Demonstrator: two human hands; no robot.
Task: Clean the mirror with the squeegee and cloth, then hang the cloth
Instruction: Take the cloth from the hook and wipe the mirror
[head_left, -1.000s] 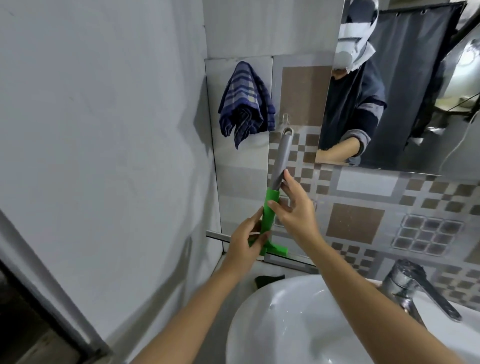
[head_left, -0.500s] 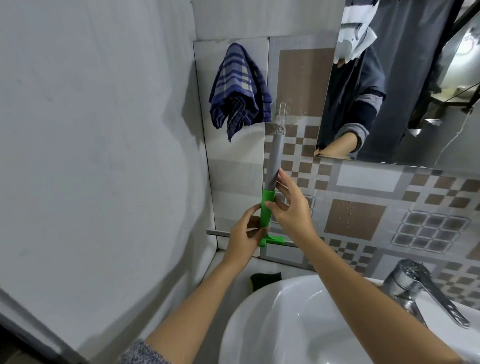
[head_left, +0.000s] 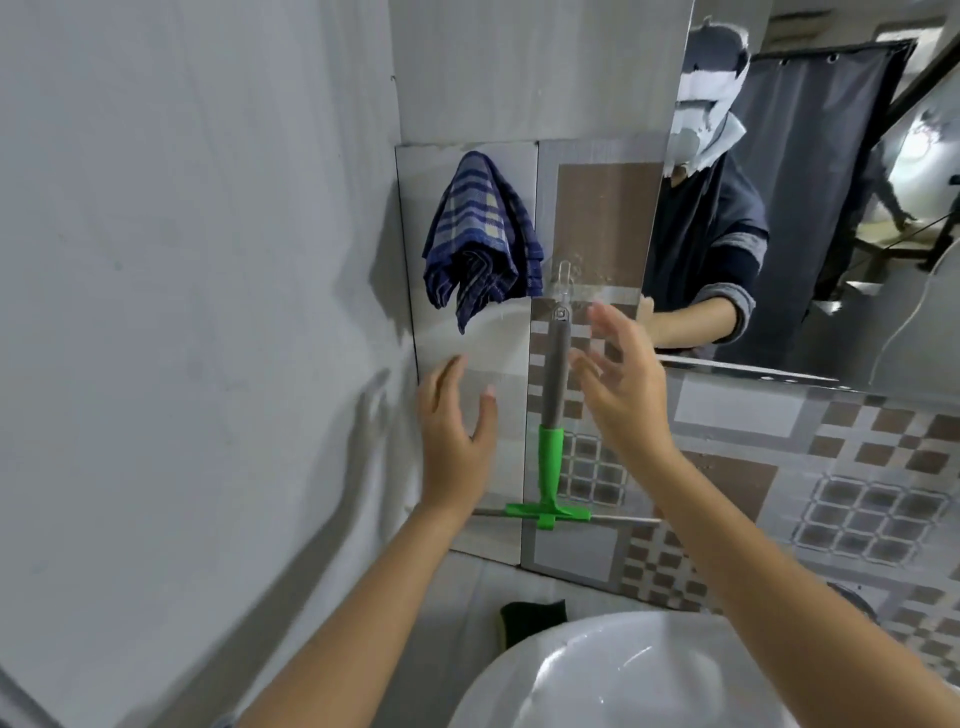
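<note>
Grey-and-green plastic squeegee hanging from clear wall hook, blue checked cloth hung beside (left), 2 hands spread open, empty

Bare forearms; grey knit sleeve edge at left elbow; mirror reflection shows dark top, grey cuffs.

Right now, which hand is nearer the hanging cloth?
Left. The left hand is open just below the cloth; the right hand is farther right, past the squeegee.
</note>
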